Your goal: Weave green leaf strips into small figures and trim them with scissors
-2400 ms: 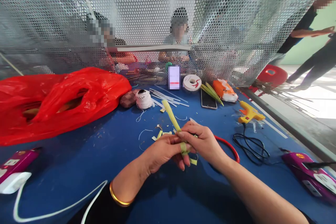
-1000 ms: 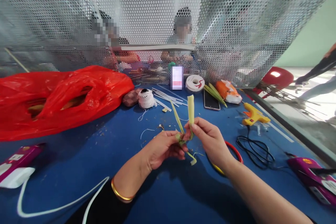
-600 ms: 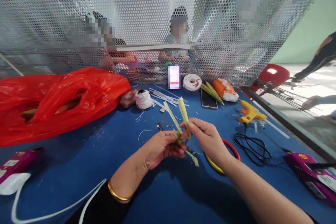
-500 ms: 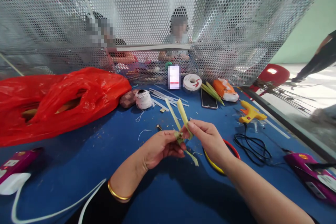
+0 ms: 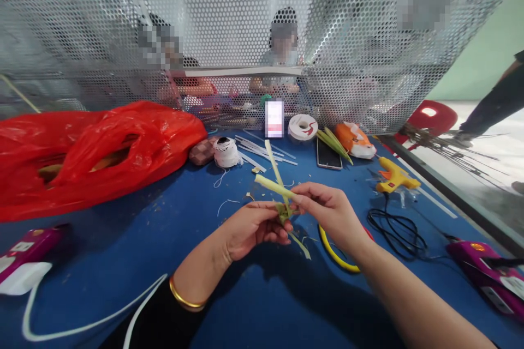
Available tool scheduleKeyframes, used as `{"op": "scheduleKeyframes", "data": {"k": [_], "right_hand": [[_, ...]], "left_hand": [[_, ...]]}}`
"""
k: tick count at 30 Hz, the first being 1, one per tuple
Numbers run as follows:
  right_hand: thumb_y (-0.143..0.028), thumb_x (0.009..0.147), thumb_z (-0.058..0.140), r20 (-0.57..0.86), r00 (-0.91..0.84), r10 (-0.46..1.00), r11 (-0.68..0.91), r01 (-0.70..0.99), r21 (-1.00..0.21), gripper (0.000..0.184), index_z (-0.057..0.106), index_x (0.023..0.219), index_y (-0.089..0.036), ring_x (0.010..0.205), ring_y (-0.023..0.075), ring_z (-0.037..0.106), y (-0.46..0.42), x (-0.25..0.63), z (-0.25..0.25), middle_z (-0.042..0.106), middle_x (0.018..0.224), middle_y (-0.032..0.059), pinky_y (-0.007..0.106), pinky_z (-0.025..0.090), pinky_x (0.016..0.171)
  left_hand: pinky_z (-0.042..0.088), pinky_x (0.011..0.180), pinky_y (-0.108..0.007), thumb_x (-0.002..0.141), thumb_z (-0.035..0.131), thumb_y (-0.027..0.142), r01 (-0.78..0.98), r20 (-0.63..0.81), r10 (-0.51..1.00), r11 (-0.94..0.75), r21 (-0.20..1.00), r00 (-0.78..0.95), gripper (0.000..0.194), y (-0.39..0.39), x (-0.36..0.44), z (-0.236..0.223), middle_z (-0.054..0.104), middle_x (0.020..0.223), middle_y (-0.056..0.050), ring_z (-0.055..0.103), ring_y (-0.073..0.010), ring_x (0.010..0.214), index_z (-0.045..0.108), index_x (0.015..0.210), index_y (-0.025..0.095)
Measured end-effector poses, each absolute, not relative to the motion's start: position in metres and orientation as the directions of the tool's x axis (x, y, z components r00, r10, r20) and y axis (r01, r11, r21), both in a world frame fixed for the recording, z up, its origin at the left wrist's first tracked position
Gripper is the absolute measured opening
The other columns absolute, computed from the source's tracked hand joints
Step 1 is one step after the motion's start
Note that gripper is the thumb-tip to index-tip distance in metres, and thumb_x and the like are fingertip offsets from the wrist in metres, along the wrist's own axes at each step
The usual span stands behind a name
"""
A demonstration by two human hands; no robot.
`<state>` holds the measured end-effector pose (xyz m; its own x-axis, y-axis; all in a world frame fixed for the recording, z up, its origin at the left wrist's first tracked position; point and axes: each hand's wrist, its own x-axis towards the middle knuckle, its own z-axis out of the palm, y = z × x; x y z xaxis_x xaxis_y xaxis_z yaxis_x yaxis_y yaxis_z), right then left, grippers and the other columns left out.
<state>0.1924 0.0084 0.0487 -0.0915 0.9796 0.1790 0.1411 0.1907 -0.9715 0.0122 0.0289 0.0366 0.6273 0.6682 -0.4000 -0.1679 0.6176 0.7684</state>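
My left hand (image 5: 257,229) pinches a small folded knot of pale green leaf strips (image 5: 282,211) above the blue table. With thumb and forefinger, my right hand (image 5: 323,207) grips one strip (image 5: 272,185), whose free end points to the left. A second strip (image 5: 273,161) stands up from the knot and crosses behind it. From below my left fingers a narrow tail (image 5: 301,245) hangs down to the right. The fold between my fingertips is partly hidden. Beneath my right wrist lies a yellow and red ring-shaped object (image 5: 339,253), partly covered.
At the left lies a red plastic bag (image 5: 164,136). White string (image 5: 226,154), white strips (image 5: 262,148), a ribbon spool (image 5: 303,127), a phone (image 5: 328,154) and a yellow glue gun (image 5: 395,175) line the back and right. Purple power strips (image 5: 483,272) flank me; a perforated metal screen (image 5: 229,22) rises behind.
My right hand has swung the strip it holds from nearly upright over to the left, across the other strip. My left hand keeps its hold on the knot.
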Motion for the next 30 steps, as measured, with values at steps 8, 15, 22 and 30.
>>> {"op": "scheduleKeyframes", "data": {"k": [8, 15, 22, 30], "right_hand": [[-0.028, 0.076, 0.064, 0.121, -0.172, 0.978, 0.147, 0.151, -0.977, 0.013, 0.065, 0.068, -0.018, 0.069, 0.0168, 0.055, 0.01, 0.204, 0.053, 0.063, 0.068, 0.0013, 0.03, 0.041, 0.067], [-0.023, 0.07, 0.058, 0.037, -0.226, 0.974, 0.058, 0.09, -0.994, 0.012, 0.052, 0.06, -0.019, 0.065, 0.0146, 0.043, 0.015, 0.218, 0.056, 0.048, 0.062, -0.0023, 0.028, 0.032, 0.062], [-0.022, 0.063, 0.055, -0.007, -0.283, 0.959, -0.027, -0.067, -0.997, 0.009, 0.049, 0.058, -0.02, 0.063, 0.0149, 0.036, 0.023, 0.226, 0.052, 0.042, 0.059, -0.0022, 0.029, 0.027, 0.06], [-0.022, 0.062, 0.055, -0.051, -0.364, 0.93, -0.081, -0.068, -0.994, 0.008, 0.048, 0.058, -0.02, 0.065, 0.0163, 0.038, 0.024, 0.232, 0.052, 0.044, 0.061, -0.0008, 0.029, 0.027, 0.06]], "left_hand": [[0.056, 0.061, -0.023, 0.087, 0.061, 0.025, -0.17, -0.404, 0.671, 0.619, 0.767, 0.622, 0.018, 0.03, 0.012, 0.034, 0.068, 0.069, -0.006, 0.063, -0.0095, 0.052, 0.069, 0.088, 0.009], [0.056, 0.063, -0.023, 0.089, 0.059, 0.028, -0.163, -0.409, 0.663, 0.625, 0.763, 0.627, 0.021, 0.03, 0.012, 0.034, 0.067, 0.07, -0.005, 0.061, -0.0086, 0.052, 0.068, 0.09, 0.009], [0.058, 0.065, -0.028, 0.093, 0.049, 0.021, -0.206, -0.415, 0.651, 0.661, 0.722, 0.636, 0.023, 0.032, 0.011, 0.035, 0.067, 0.07, -0.006, 0.061, -0.0093, 0.053, 0.066, 0.1, 0.008], [0.059, 0.067, -0.029, 0.092, 0.05, 0.021, -0.247, -0.373, 0.639, 0.67, 0.7, 0.673, 0.024, 0.032, 0.009, 0.033, 0.067, 0.073, -0.008, 0.062, -0.0107, 0.055, 0.067, 0.096, 0.006]]}}
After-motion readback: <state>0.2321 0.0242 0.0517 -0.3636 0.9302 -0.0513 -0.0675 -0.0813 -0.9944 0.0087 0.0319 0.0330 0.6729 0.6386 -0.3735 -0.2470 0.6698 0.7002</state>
